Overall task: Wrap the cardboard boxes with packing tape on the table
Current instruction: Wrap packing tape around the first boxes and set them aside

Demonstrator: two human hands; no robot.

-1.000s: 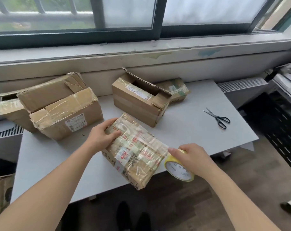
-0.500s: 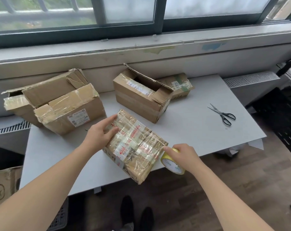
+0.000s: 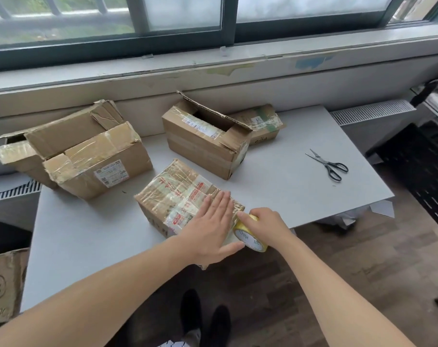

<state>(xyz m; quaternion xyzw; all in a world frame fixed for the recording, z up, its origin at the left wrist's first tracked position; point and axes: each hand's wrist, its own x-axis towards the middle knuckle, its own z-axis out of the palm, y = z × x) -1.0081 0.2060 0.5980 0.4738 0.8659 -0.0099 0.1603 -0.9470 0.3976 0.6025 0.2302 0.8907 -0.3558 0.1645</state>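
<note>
At frame centre we find the taped box [image 3: 178, 196] on the table [image 3: 288, 186], near the table's lower edge. The left hand [image 3: 210, 229] lies flat on the lower right part of this box. Just right of it, the right hand [image 3: 265, 224] holds the tape roll [image 3: 250, 240] at the box's right end. Above the taped box stands the open box [image 3: 205, 144], with the small box [image 3: 263, 123] behind it at upper right. At left centre, the front box [image 3: 100, 161] touches the rear box [image 3: 62, 131] behind it. The scissors [image 3: 329, 165] lie at right centre, well apart from the boxes. The floor box [image 3: 2, 284] sits at lower left, beside the table
</note>
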